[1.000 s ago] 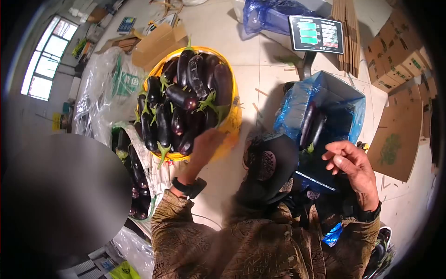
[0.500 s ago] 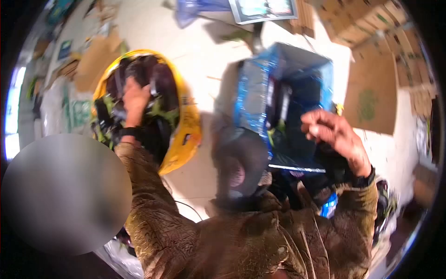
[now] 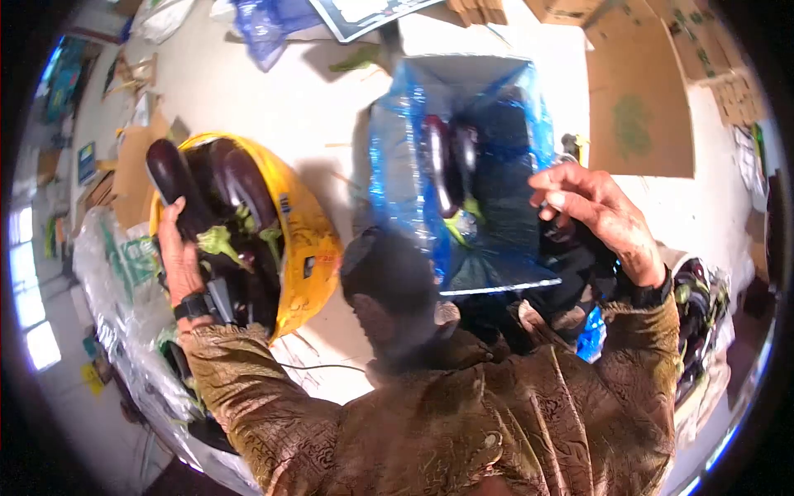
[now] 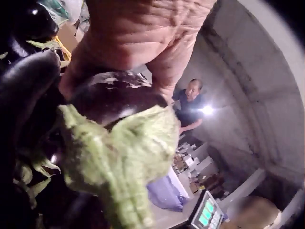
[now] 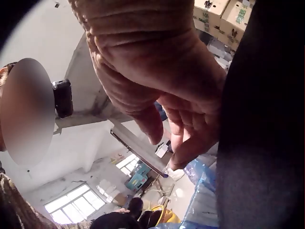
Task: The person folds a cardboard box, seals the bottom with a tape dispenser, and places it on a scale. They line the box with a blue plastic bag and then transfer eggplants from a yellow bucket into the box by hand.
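Observation:
In the head view my left hand (image 3: pixel 175 256) grips a dark purple eggplant (image 3: pixel 172 178) above the yellow bucket (image 3: pixel 310 256), which holds several more. The left wrist view shows thumb and fingers round the eggplant (image 4: pixel 128 100), its green cap (image 4: pixel 124 148) toward the camera. A box lined with blue plastic (image 3: pixel 399 157) stands to the right, with two eggplants (image 3: pixel 438 161) lying along its left side. Over that box's right edge hovers my right hand (image 3: pixel 608 215), fingers loosely bent and holding nothing.
A scale display (image 3: pixel 360 12) stands beyond the box. Flat cardboard (image 3: pixel 637 99) lies at right, more eggplants (image 3: pixel 697 306) at lower right. Clear plastic sheeting (image 3: pixel 107 273) lies left of the bucket. Another person (image 4: pixel 190 102) appears in the left wrist view's background.
My left hand has moved from the bucket's near rim onto the eggplants, then taken hold of one, now at the bucket's left. The right hand keeps its pose. The head view has shifted.

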A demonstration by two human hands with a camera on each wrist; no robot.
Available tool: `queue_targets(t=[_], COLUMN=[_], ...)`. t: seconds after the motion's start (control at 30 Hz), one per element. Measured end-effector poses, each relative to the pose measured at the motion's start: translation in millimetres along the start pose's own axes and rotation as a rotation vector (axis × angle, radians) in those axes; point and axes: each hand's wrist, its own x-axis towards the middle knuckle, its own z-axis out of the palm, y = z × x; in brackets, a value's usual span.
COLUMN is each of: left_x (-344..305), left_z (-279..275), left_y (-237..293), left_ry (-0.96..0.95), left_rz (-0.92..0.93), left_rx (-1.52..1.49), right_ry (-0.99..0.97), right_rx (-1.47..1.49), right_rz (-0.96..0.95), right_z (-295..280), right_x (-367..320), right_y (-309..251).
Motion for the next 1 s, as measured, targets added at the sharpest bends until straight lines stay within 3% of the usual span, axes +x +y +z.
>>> queue_targets(t=[0.03,0.07,0.13,0.27,0.47,0.57,0.67,0.73,0.83,0.87,0.93,1.0], left_x=[-14.7,-19.5,-71.3,-97.4,-123.3,-137.5,-162.4,-172.4,-171.6,-172.9,-174.2,-190.0], left_z=[3.6,-5.0,38.6,78.8,157.0,194.1,229.2,244.4,268.1,270.3,272.1,274.3], left_y=[7.9,9.1,38.0,46.0,59.2,62.2,66.3,54.0,25.2,21.8,17.4,15.4], left_ry=[-0.061,0.029,-0.174,-0.475,-0.599,-0.579,-0.408,-0.481,-0.517,-0.542,-0.508,-0.436], left_rz=[0.099,0.140,0.210,0.204,0.307,0.520,1.268,1.356,1.640,1.628,1.634,1.371], left_rx=[-0.003,-0.096,-0.178,-0.264,-0.152,0.134,0.709,0.719,0.575,0.572,0.711,0.692], right_ry=[0.001,-0.027,-0.084,-0.232,-0.371,-0.437,-0.606,-0.583,-0.836,-0.818,-0.604,-0.683], right_rx=[0.017,0.005,-0.013,0.024,0.091,0.374,0.705,0.889,0.972,0.991,0.890,0.973], right_rz=[0.061,0.063,0.015,-0.055,-0.140,-0.109,-0.120,-0.177,-0.236,-0.234,-0.275,-0.290], right_z=[6.2,7.9,16.3,39.9,61.3,59.7,51.8,57.5,40.3,40.7,41.1,34.5], right_x=[-0.9,4.1,9.8,20.3,27.5,37.6,46.4,26.3,30.4,24.9,17.0,18.1], right_y=[-10.9,-8.2,-9.5,-14.3,-33.8,-40.3,-46.5,-65.9,-38.6,-31.9,-22.2,-6.9])
